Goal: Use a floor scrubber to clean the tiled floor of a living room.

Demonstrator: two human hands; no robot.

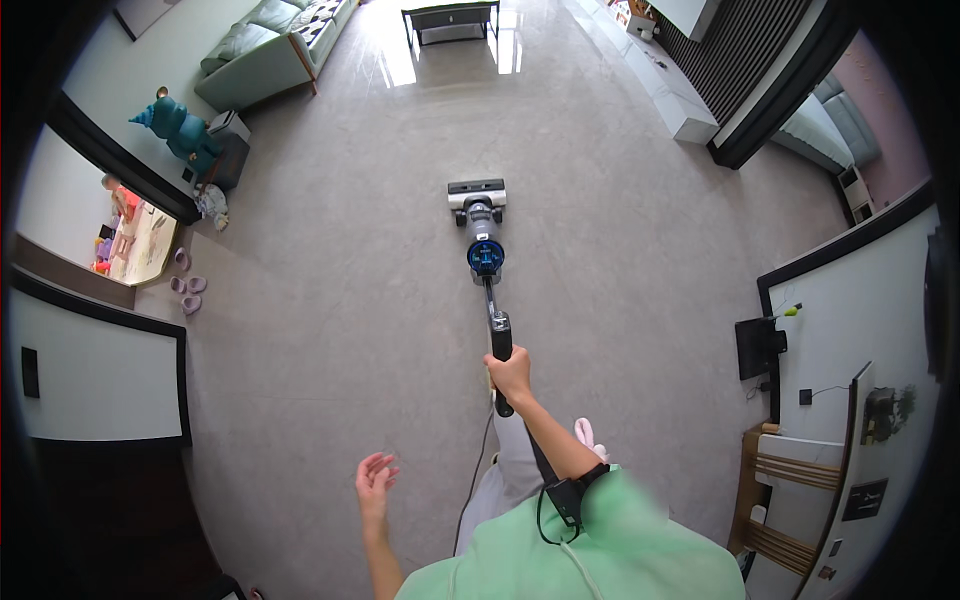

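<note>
My right hand (511, 373) is wrapped around the black handle of an upright floor washer (486, 259). The machine leans away from me, its round display lit blue. Its wide silver-and-black floor head (477, 195) rests flat on the grey floor (337, 247). Out to the left, my left hand (376, 476) hangs in the air with loosely bent, spread fingers and nothing in them. A thin dark cable (474, 489) runs down beside my light trousers.
Ahead are a black coffee table (450, 18) and a green sofa (259, 67). A teal figure (180, 131) and several lilac slippers (190, 304) lie leftward, near a doorway with a person (122, 201) beyond. A white low cabinet (686, 120) and wooden chairs (795, 472) line the right.
</note>
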